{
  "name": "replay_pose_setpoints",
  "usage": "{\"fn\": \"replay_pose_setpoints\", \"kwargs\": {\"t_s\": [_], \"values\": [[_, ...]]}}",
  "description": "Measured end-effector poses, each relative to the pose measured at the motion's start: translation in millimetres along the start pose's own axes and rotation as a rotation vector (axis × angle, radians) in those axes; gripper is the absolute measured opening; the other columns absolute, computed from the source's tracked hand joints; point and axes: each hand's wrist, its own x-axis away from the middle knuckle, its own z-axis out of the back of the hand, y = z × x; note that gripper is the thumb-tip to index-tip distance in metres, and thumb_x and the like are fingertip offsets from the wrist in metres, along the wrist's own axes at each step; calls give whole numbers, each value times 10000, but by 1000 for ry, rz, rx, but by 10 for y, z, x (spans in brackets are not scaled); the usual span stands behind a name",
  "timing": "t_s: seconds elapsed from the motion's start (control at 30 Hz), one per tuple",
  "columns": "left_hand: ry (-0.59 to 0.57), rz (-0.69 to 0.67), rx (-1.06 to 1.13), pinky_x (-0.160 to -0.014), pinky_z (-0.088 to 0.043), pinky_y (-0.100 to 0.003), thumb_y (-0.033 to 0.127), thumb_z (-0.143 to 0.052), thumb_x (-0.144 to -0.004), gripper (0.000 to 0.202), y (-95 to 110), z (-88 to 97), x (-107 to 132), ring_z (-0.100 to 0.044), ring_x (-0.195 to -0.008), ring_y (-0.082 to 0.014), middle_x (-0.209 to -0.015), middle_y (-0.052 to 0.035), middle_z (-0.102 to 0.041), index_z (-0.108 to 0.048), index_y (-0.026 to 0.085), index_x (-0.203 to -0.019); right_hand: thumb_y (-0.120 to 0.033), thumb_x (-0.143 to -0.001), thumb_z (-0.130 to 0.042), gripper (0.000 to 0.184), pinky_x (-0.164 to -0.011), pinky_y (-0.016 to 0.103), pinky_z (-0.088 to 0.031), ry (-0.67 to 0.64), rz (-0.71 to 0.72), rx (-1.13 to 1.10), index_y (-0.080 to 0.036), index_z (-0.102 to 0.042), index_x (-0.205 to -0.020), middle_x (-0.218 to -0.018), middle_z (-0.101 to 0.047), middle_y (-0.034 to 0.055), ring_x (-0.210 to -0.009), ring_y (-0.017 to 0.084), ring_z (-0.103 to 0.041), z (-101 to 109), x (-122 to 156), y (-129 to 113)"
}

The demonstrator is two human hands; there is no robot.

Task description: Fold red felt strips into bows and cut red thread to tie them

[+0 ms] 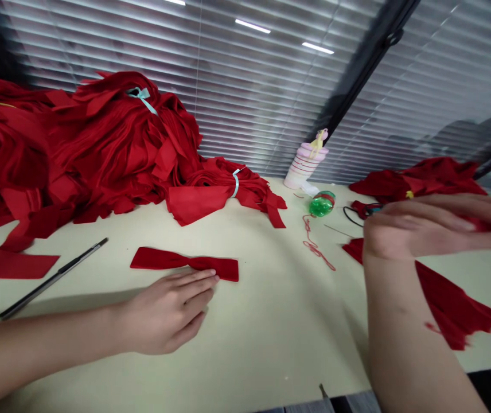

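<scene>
My left hand point(176, 312) lies on the table with its fingers stretched out, the fingertips touching the lower edge of a flat red fabric bow point(155, 258) that is pinched narrow at its middle. At the right, my right hand point(435, 226) is raised above the table, palm side turned down, with fingers extended toward the picture's edge. Red fabric shows between and behind those fingers; no grip on it is visible, and the fingertips are partly cut off. Beneath the right forearm lies a bundle of red fabric strips point(456, 304), partly covered by the arm.
Heaped red strips point(99, 149), some tied with light blue ribbon point(142, 97), line the back left. A black-and-silver pen-like tool point(56, 279) and a red piece point(13, 264) lie left. A pink cup point(306, 165), green bottle point(322, 203) and red thread point(312, 246) stand or lie behind.
</scene>
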Motion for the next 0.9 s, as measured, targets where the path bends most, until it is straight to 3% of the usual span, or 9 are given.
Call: {"fn": "replay_pose_setpoints", "kwargs": {"t_s": [0.07, 0.13, 0.2, 0.3, 0.4, 0.53, 0.8, 0.83, 0.9], "values": [[3, -4, -4, -1002, -434, -360, 174, -422, -860, 355, 4, 8, -2, -465, -1211, -238, -1246, -149, -546, -538, 56, -1175, -329, -931, -73, 655, -553, 226, -210, 467, 454, 827, -78, -551, -559, -585, -489, 2, -612, 43, -489, -9, 18, -40], [8, -7, 8, -994, -441, -361, 167, -420, -859, 353, 4, 17, -7, -465, -1211, -233, -1232, -150, -556, -535, 60, -1175, -356, -852, -506, 407, -569, 271, -235, 861, 812, 1811, -110, -549, -531, -544, -490, 8, -582, 55, -373, -34, 92, -99], [9, -10, 27, -993, -442, -359, 162, -419, -856, 349, 1, 22, -16, -471, -1205, -227, -1220, -148, -564, -536, 64, -1170, -452, -692, -690, 360, -611, 332, -275, 1109, 891, 2631, -170, -512, -557, -551, -490, 24, -604, 108, -360, -73, 190, -160], [2, -4, 36, -1000, -437, -348, 164, -428, -851, 341, -4, 22, -28, -479, -1197, -218, -1211, -144, -571, -543, 59, -1155, -554, -792, -511, 387, -615, 345, -338, 1231, 815, 3290, -214, -442, -621, -583, -476, 22, -577, 129, -381, -163, 298, -217], [-11, 1, 14, -1013, -424, -342, 174, -429, -855, 339, -6, 14, -32, -471, -1204, -216, -1222, -139, -565, -550, 52, -1148, -472, -853, -389, 351, -574, 296, -360, 1331, 855, 3572, -206, -398, -624, -581, -385, -8, -547, 113, -376, -276, 309, -217], [-25, 6, 9, -1019, -418, -350, 177, -426, -858, 345, -6, 1, -16, -465, -1208, -216, -1236, -129, -556, -547, 53, -1157, -349, -805, -355, 268, -531, 258, -336, 1447, 896, 3809, -189, -303, -596, -589, -251, -30, -506, 104, -307, -376, 270, -196], [-31, 18, 62, -1018, -417, -359, 174, -424, -853, 359, -19, -1, -4, -460, -1212, -224, -1234, -140, -552, -524, 61, -1178, -240, -652, -417, 244, -512, 228, -315, 1752, 705, 3933, -182, -184, -611, -621, -158, -38, -508, 100, -241, -373, 318, -241], [-29, 22, 77, -1017, -418, -359, 169, -426, -850, 358, -21, 0, -5, -465, -1207, -222, -1229, -141, -555, -521, 64, -1179, -247, -656, -420, 252, -515, 232, -321, 1832, 675, 3948, -183, -181, -610, -615, -168, -37, -510, 102, -243, -380, 327, -258], [-22, 34, 112, -1011, -424, -362, 164, -438, -839, 356, -28, -2, -4, -480, -1191, -219, -1219, -141, -559, -518, 73, -1175, -282, -679, -415, 257, -514, 244, -333, 2198, 520, 4015, -191, -188, -602, -590, -195, -35, -511, 109, -261, -414, 372, -307]]}}
